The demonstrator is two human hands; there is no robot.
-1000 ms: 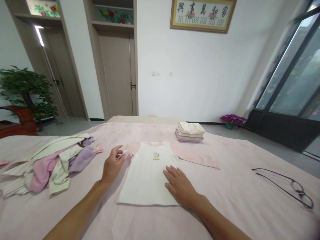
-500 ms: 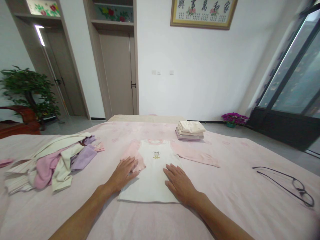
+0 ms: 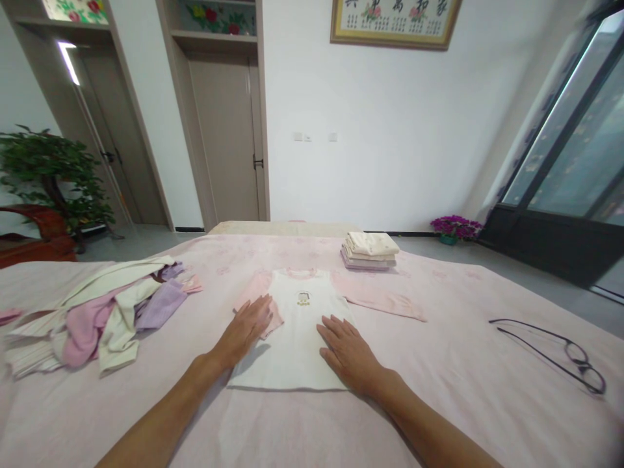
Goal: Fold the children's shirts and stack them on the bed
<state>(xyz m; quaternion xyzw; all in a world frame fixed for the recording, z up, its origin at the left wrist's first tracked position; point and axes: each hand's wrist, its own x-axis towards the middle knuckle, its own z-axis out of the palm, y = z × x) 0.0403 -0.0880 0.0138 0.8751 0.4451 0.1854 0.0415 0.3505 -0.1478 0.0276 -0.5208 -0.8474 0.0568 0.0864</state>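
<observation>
White and pink: one small shirt [image 3: 302, 325] flat on the bed [image 3: 439, 403], one folded stack [image 3: 369, 250] of perhaps four pieces, one loose heap [image 3: 97, 312], one pair of glasses [image 3: 560, 351]. Left hand [image 3: 246, 328] flat, fingers together, pressing the folded-in pink sleeve. Right hand [image 3: 348, 354] flat, fingers slightly spread, on the shirt's right side.

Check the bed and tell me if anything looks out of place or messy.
Two things stand out. A pair of glasses lies loose on the pink bedspread, far right. A heap of clothes sprawls unfolded at left, unlike the neat folded stack. Both hands lie flat on the shirt.
</observation>
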